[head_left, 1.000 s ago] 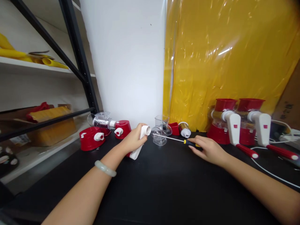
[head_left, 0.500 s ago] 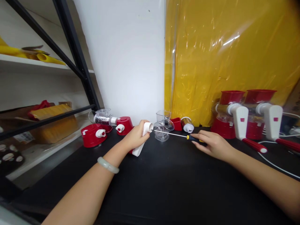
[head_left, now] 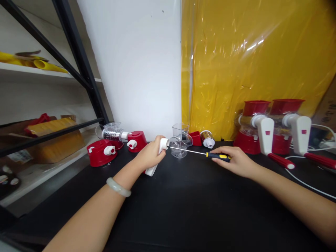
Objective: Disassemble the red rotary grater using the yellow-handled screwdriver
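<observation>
My left hand (head_left: 152, 153) is closed around a white crank handle (head_left: 163, 144), its round hollow end facing right and its lower part slanting down toward the table. Between the fingers and thumb of my right hand (head_left: 235, 160) is a screwdriver (head_left: 218, 156) with a black and yellow grip. Its long shaft runs level to the left, and the tip meets the opening of the crank handle; how deep it sits I cannot see. Just behind the shaft stands a clear plastic grater housing (head_left: 179, 148).
Red bases (head_left: 102, 153) and a clear housing with a metal drum (head_left: 111, 134) stand at the left. A grater drum (head_left: 207, 139) lies beside a red part (head_left: 195, 138) at the back. Two assembled rotary graters (head_left: 256, 127) and a white cable (head_left: 309, 180) occupy the right. A shelf rack (head_left: 89, 84) borders the left.
The view has shifted slightly. My right hand's fingers have shifted on the screwdriver, so more of its grip shows. The tip stays at the crank handle's opening.
</observation>
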{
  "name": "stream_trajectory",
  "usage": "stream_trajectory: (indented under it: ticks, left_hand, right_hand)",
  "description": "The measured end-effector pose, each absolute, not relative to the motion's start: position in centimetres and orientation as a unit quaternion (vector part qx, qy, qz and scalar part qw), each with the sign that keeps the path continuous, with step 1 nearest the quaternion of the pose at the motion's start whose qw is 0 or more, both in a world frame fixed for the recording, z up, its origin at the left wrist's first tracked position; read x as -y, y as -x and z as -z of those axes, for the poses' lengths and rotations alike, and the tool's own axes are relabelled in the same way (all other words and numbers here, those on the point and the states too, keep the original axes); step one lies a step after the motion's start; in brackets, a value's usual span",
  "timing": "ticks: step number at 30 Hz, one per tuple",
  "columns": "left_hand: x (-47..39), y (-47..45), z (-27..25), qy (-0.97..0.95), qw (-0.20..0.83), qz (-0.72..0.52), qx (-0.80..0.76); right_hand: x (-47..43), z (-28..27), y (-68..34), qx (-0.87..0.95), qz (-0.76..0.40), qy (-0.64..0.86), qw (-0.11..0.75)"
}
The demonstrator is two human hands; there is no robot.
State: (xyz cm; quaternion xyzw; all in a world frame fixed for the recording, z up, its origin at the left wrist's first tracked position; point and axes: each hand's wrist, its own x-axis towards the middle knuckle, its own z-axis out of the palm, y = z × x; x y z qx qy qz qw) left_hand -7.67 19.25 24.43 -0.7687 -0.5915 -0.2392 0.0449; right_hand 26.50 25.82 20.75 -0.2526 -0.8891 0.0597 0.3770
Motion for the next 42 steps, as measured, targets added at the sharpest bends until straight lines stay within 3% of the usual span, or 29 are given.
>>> stream_trajectory:
  ticks: [5,14,16,18,22,24,27,30,36,42]
  left_hand:
    - [-19.3,7.5,-24.3,0.782,0.034,0.229,0.579]
    - [-19.3,8.3,-24.8,0.792,-0.010,0.250,0.558]
    - [-19.3,8.3,-24.7,0.786,-0.030,0.262,0.558]
    - [-19.3,8.1,-24.6,0.776,-0.045,0.278,0.564]
    - [-19.3,7.5,-24.4,0.770,-0.046,0.282,0.570]
    - [-19.2,7.2,-24.3,0.774,-0.039,0.273,0.570]
    - [-19.1,7.0,-24.2,0.766,-0.028,0.272,0.581]
    - [-19.1,7.1,-24.3,0.767,-0.035,0.270,0.580]
    - [-19.4,7.6,-24.5,0.756,-0.047,0.284,0.588]
    - [-19.8,8.2,-24.5,0.740,-0.069,0.313,0.591]
  right_hand:
    - [-25.5,-21.0,-26.3,0.874,-0.047,0.264,0.406]
    - [-24.6,-21.4,-26.6,0.869,0.265,0.151,0.389]
    - [-24.4,-21.5,-26.7,0.864,0.273,0.140,0.399]
    - [-24.2,-21.6,-26.4,0.849,0.185,0.170,0.465]
    - [-24.4,-21.8,-25.3,0.706,-0.153,0.284,0.630]
    - [-24.8,-21.9,-25.2,0.643,-0.300,0.297,0.639]
    - [-25.4,-22.0,-25.7,0.639,-0.399,0.359,0.551]
    - [-25.3,-22.2,-26.3,0.691,-0.316,0.433,0.485]
    - [-24.4,-23.0,-26.9,0.790,-0.079,0.323,0.515]
    - [-24.3,-22.8,-26.9,0.789,-0.025,0.228,0.570]
